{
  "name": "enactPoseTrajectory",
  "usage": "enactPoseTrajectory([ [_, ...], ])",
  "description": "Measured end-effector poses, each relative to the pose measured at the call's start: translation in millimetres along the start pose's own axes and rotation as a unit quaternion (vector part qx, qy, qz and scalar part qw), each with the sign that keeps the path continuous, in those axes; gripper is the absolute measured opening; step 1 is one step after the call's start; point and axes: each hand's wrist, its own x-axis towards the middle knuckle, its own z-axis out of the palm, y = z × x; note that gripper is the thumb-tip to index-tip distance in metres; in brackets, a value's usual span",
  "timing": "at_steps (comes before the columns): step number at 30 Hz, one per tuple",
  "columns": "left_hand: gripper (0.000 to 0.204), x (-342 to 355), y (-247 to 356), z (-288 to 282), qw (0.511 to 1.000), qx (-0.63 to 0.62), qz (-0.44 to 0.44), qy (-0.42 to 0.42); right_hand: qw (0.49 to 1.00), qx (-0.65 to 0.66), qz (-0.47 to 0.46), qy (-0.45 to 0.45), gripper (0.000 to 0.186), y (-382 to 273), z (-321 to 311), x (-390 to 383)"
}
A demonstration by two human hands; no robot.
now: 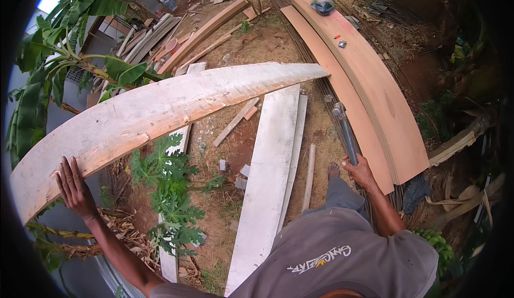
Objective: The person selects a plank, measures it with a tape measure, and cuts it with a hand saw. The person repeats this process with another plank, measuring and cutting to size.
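A long, weathered white wooden board (160, 97) stretches across the view, rounded on its far side and narrowing to a tip at the right. Its near edge is bare, splintered wood. My left hand (77, 190) lies against that edge near the wide left end, fingers stretched over the wood. In my right hand (360, 173) is a hammer (348, 137), its handle gripped in closed fingers and its head pointing up and away. The hammer is apart from the white board, over the edge of the curved reddish plywood.
Curved reddish plywood sheets (383, 94) lie at right, bearing a dark plastic bag (323, 6) and a small metallic item (342, 44). White planks (267, 175) lie below the board. A leafy green plant (174, 191) and concrete bits (241, 183) are nearby; banana leaves (32, 105) hang left.
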Motion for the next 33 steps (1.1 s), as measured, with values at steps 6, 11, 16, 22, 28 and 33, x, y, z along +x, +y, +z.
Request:
enactPoseTrajectory([
  [6,0.061,63,47,7,0.880,-0.274,-0.378,0.087,0.999,-0.028,-0.014,-0.037,0.030,-76,-56,89],
  [11,0.094,88,225,56,0.246,-0.755,-0.561,0.234,0.999,-0.027,-0.015,-0.024,0.029,-91,-82,140],
  [16,0.099,96,243,99,0.297,-0.562,-0.769,0.059,0.999,0.010,0.037,0.013,0.023,-56,-104,151],
  [22,0.105,79,338,199,0.358,-0.411,-0.835,-0.071,0.991,0.028,0.130,0.013,0.019,-2,-136,200],
  [28,0.090,26,553,197,0.375,-0.559,-0.691,-0.262,0.977,0.015,0.207,0.047,0.020,21,-158,285],
  [33,0.081,-11,698,131,0.173,-0.561,-0.595,-0.549,0.950,0.018,0.301,0.078,0.023,37,-179,355],
])
